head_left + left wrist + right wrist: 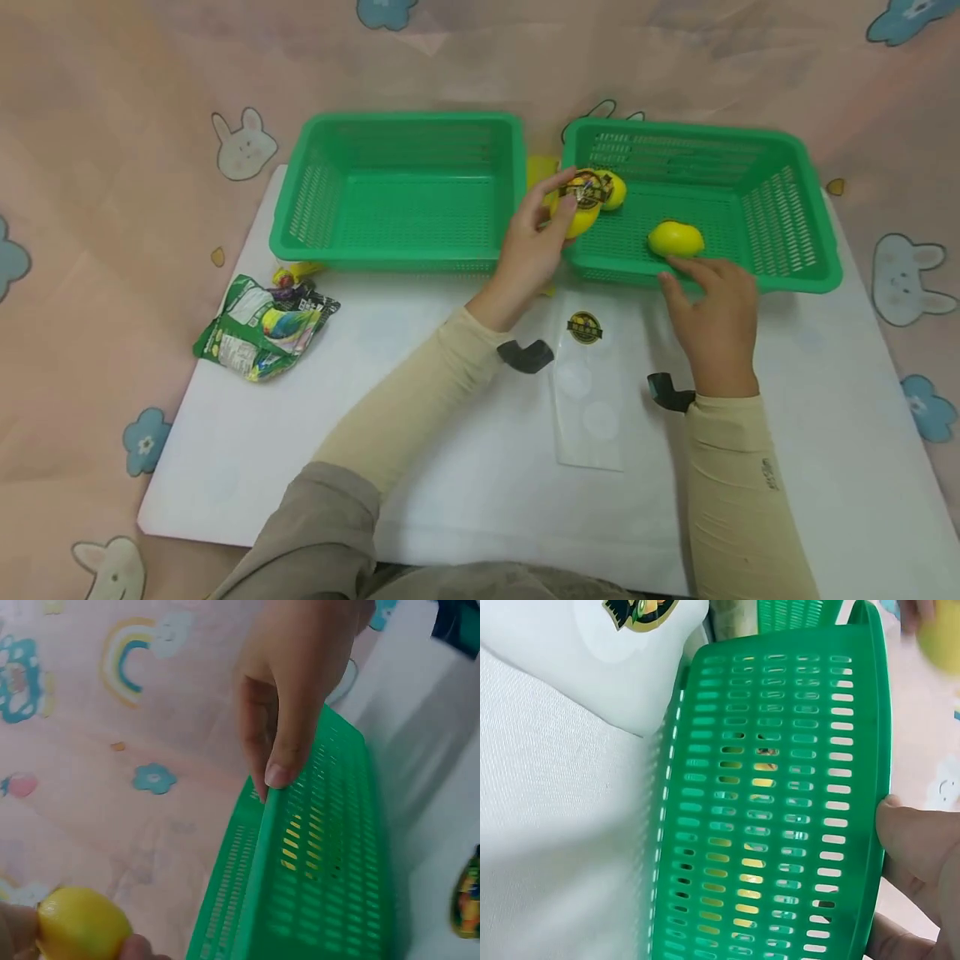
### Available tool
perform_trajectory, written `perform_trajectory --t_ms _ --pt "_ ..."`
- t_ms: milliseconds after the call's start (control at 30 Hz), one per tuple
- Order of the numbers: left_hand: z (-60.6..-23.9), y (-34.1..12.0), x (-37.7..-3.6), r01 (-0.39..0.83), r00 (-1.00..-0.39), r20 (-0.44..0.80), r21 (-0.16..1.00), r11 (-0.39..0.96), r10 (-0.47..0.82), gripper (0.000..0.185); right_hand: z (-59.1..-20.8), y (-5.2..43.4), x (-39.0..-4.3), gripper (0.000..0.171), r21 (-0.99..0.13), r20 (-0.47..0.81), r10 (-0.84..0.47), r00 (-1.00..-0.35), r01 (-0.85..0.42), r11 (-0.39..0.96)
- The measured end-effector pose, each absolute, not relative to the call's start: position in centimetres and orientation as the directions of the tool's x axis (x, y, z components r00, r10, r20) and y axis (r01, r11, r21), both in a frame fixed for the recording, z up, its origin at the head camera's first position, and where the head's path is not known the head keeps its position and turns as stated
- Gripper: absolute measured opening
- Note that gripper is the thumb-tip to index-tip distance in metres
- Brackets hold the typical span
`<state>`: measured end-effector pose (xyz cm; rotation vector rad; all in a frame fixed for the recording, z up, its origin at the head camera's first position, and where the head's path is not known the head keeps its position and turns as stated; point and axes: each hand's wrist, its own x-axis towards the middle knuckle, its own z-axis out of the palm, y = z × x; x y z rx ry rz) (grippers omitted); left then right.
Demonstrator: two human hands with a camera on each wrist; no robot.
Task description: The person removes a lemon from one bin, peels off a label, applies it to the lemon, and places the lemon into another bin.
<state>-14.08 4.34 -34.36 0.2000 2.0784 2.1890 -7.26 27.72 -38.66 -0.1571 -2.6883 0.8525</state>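
My left hand (528, 250) holds a yellow lemon (581, 221) over the left end of the right green basket (795, 279). A round black-and-gold sticker shows on that lemon's upper side. In the left wrist view the lemon (82, 926) sits between the fingertips at lower left. My right hand (716, 312) pinches the basket's front rim, thumb on one side and fingers on the other. Just behind these fingers a second lemon (677, 239) lies inside the basket. Another lemon (615, 192) is partly hidden behind the held one.
Left of it stands another green basket (397, 265). A yellow object (542, 169) shows between the baskets. On the white table (450, 467) lies a pale sheet (588, 433) with one round sticker (584, 327). Green snack packets (258, 333) lie at the left, beside a small yellow item (300, 271).
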Motion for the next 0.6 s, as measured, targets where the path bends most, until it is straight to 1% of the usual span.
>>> perform_trajectory --t_ms 100,200,333,400,467,533,600 --pt "-33.4 6.8 -16.4 0.023 -0.968 -0.028 0.98 0.196 0.25 0.042 -38.7 27.4 -7.3 0.033 -0.57 0.253 0.19 -0.949 0.012 0.821" --pt "-33.5 8.6 -18.1 0.094 -0.943 -0.067 0.886 0.454 0.325 0.042 -38.9 27.0 -7.3 0.033 -0.564 0.25 0.178 -0.952 0.006 0.826" --pt "-34.5 9.7 -19.3 0.165 -0.901 -0.15 0.75 0.64 0.407 0.047 -38.8 26.4 -7.3 0.035 -0.56 0.241 0.169 -0.956 0.005 0.828" --pt "-35.0 9.6 -19.5 0.168 -0.89 -0.181 0.722 0.671 0.418 0.051 -38.7 26.2 -7.3 0.035 -0.557 0.242 0.159 -0.957 -0.003 0.83" --pt "-35.2 9.1 -19.4 0.154 -0.885 -0.193 0.736 0.659 0.423 0.054 -38.6 26.1 -7.4 0.035 -0.555 0.249 0.152 -0.957 -0.012 0.832" --pt "-35.2 8.2 -18.8 0.145 -0.883 -0.168 0.79 0.595 0.438 0.055 -38.5 26.1 -7.4 0.035 -0.555 0.254 0.147 -0.956 -0.019 0.832" --pt "-35.4 6.9 -18.0 0.133 -0.881 -0.112 0.874 0.468 0.459 0.055 -38.5 26.2 -7.4 0.035 -0.559 0.252 0.146 -0.957 -0.02 0.829"
